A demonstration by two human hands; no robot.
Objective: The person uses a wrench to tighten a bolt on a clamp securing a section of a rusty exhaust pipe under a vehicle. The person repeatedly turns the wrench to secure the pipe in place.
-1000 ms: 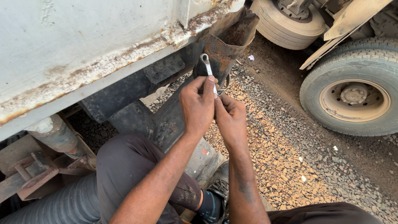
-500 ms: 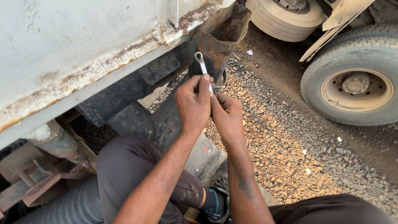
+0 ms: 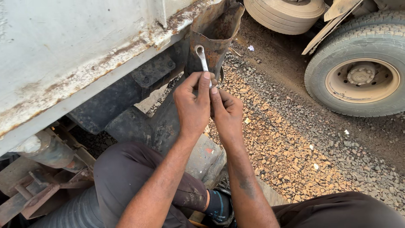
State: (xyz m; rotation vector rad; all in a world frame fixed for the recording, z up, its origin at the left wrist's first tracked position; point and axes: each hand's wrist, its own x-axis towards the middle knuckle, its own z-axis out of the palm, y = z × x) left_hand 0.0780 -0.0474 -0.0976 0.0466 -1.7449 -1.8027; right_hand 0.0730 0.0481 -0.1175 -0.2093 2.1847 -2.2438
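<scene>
Knees in dark trousers sit nearest you, bent low beside the truck. Past them, your left hand and right hand press together, both closed around the lower shank of a metal wrench. Your left fingers wrap the handle from the front; your right hand backs it from behind. The ring end of the wrench stands clear above your hands, against the rusty bracket that hangs under the white truck body.

Judged from the grip, you are at the setting step: the ring end is raised towards the bracket, but no bolt head shows inside it. The next move calls for seating the ring squarely on a fastener before you pull, with both hands kept low on the handle.

Only the bracket forms an open, trough-like hollow; nothing is visible inside it.

Beyond lie loose gravel, then dark earth and two truck tyres.
</scene>
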